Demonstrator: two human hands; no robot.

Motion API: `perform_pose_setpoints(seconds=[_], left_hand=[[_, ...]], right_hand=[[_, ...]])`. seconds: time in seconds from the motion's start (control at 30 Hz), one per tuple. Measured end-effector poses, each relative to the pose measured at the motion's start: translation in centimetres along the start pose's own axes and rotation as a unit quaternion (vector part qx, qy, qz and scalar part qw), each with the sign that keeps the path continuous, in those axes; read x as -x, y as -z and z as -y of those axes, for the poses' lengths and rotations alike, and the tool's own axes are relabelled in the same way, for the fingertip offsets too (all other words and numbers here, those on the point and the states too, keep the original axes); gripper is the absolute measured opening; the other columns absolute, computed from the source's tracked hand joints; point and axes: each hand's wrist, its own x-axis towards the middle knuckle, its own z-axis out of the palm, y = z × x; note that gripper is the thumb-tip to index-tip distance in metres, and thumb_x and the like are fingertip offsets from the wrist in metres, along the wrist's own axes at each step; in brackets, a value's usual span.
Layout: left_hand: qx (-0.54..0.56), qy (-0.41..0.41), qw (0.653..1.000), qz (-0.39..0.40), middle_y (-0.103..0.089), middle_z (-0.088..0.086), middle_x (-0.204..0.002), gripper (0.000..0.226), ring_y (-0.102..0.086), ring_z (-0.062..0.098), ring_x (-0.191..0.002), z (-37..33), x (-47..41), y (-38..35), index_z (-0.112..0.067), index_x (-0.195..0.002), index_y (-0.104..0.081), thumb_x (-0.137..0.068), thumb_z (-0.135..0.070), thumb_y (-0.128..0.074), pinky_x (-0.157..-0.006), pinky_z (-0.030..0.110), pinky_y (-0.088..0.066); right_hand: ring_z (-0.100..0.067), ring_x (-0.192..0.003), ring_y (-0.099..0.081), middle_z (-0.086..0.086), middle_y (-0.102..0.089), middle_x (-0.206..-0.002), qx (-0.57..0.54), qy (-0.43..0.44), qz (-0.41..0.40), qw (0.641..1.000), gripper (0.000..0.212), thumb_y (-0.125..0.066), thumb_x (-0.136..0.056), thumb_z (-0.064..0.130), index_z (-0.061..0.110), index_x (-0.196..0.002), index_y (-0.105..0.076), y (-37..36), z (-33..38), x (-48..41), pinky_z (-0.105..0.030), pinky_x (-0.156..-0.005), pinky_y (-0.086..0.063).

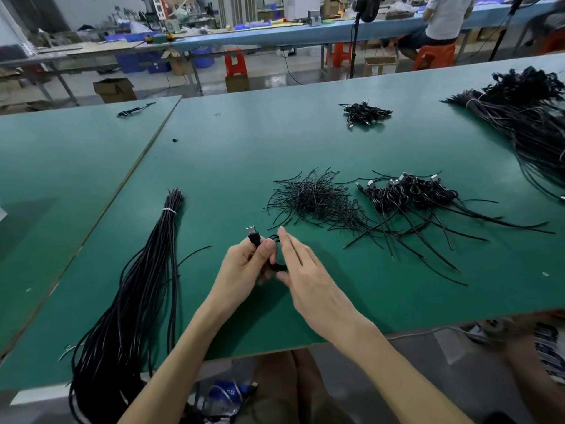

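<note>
Left hand [244, 264] grips a coiled USB cable [255, 240] above the near green table [214, 166] — plug upright, thumb pinning the loops so the coil stays tight — while the right hand [308, 270], fingers straight and empty, rests against the coil, apparently steadying it for tying.

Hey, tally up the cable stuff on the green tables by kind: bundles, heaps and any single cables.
Long cable bundles: 2
Heaps of coiled USB cables: 2
Heap of short wire ties: 1
Single cables: 2
Total: 7
</note>
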Motion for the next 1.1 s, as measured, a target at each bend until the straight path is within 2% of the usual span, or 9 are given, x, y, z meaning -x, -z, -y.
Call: perform_pose_setpoints(seconds=[0.1, 0.27, 0.4, 0.57, 0.7, 0.8, 0.9, 0.97, 1.1], left_hand=[[-0.006, -0.002, 1.000, 0.020, -0.053, -0.001, -0.057, 0.036, -0.046, 0.019, -0.051, -0.06, 0.13, -0.05, -0.016, -0.075, -0.058, -0.103, -0.037, -0.048, -0.048, 0.022, -0.037], [0.012, 0.011, 1.000, 0.026, -0.052, -0.004, -0.056, 0.036, -0.047, 0.020, -0.051, -0.15, 0.06, 0.05, -0.024, -0.072, -0.059, -0.104, -0.038, -0.048, -0.048, 0.021, -0.038], [0.071, 0.030, 0.996, 0.036, -0.058, 0.004, -0.062, 0.037, -0.053, 0.024, -0.055, -0.30, 0.17, 0.47, -0.019, -0.076, -0.063, -0.102, -0.043, -0.052, -0.052, 0.026, -0.047], [0.129, 0.071, 0.987, 0.057, -0.058, 0.009, -0.066, 0.037, -0.053, 0.026, -0.057, -0.36, 0.20, 0.90, -0.016, -0.080, -0.064, -0.104, -0.041, -0.052, -0.062, 0.028, -0.050], [0.172, 0.080, 0.981, 0.049, -0.056, 0.007, -0.066, 0.035, -0.054, 0.021, -0.058, -0.33, 0.30, 0.83, -0.017, -0.081, -0.063, -0.104, -0.038, -0.048, -0.067, 0.025, -0.051], [0.172, 0.082, 0.981, 0.038, -0.054, 0.007, -0.066, 0.037, -0.053, 0.021, -0.058, -0.31, 0.26, 0.74, -0.011, -0.083, -0.060, -0.102, -0.039, -0.048, -0.062, 0.025, -0.050], [0.177, 0.090, 0.979, 0.038, -0.052, 0.007, -0.069, 0.037, -0.051, 0.019, -0.059, -0.42, 0.20, 0.62, -0.009, -0.083, -0.059, -0.101, -0.040, -0.050, -0.058, 0.026, -0.049], [0.192, 0.096, 0.976, 0.037, -0.051, 0.006, -0.074, 0.035, -0.052, 0.017, -0.060, -0.43, 0.13, 0.57, -0.010, -0.083, -0.060, -0.101, -0.039, -0.052, -0.056, 0.026, -0.049], [0.213, 0.090, 0.972, 0.038, -0.055, 0.014, -0.081, 0.039, -0.055, 0.020, -0.063, -0.15, 0.06, 0.61, -0.006, -0.088, -0.068, -0.104, -0.038, -0.052, -0.062, 0.029, -0.053]], right_hand=[[-0.014, -0.149, -0.029, -0.003, -0.030, -0.158, -0.033, -0.009, 0.001, 0.999, 0.071, -0.052, -0.105, 0.007, 0.009, -0.163, -0.013, 0.05, -0.07, 0.04, -0.027, -0.122, -0.029], [-0.019, -0.127, -0.047, -0.004, -0.037, -0.142, -0.050, -0.001, -0.008, 0.999, 0.067, -0.053, -0.105, 0.006, 0.006, -0.162, -0.018, 0.42, -0.16, 0.10, -0.029, -0.112, -0.040], [-0.015, -0.118, -0.047, -0.005, -0.036, -0.130, -0.061, 0.005, -0.009, 0.998, 0.066, -0.048, -0.107, 0.010, 0.006, -0.162, -0.012, 0.43, -0.12, 0.26, -0.021, -0.108, -0.039], [-0.018, -0.115, -0.046, -0.005, -0.036, -0.125, -0.093, 0.000, 0.003, 0.996, 0.062, -0.044, -0.109, 0.016, 0.014, -0.164, -0.014, 0.43, -0.35, 0.26, -0.030, -0.108, -0.042], [-0.017, -0.092, -0.047, -0.004, -0.039, -0.111, -0.090, -0.030, 0.011, 0.995, 0.060, -0.043, -0.110, 0.025, 0.032, -0.164, -0.016, 0.53, -0.45, 0.04, -0.030, -0.090, -0.046], [-0.015, -0.076, -0.043, 0.001, -0.037, -0.106, -0.063, -0.040, 0.018, 0.997, 0.062, -0.043, -0.109, 0.028, 0.029, -0.164, -0.014, 0.33, -0.25, -0.07, -0.028, -0.076, -0.044], [-0.018, -0.079, -0.052, 0.004, -0.039, -0.112, -0.065, -0.079, 0.034, 0.994, 0.062, -0.043, -0.109, 0.031, 0.019, -0.164, -0.016, 0.24, -0.08, -0.14, -0.029, -0.073, -0.042], [-0.020, -0.089, -0.058, 0.003, -0.044, -0.117, -0.085, -0.102, 0.046, 0.990, 0.055, -0.043, -0.109, 0.033, 0.014, -0.158, -0.028, 0.39, 0.00, -0.21, -0.031, -0.077, -0.044], [-0.019, -0.087, -0.057, 0.004, -0.044, -0.110, -0.109, -0.106, 0.057, 0.987, 0.039, -0.041, -0.110, 0.031, 0.013, -0.145, -0.043, 0.73, 0.16, -0.15, -0.039, -0.080, -0.050]])
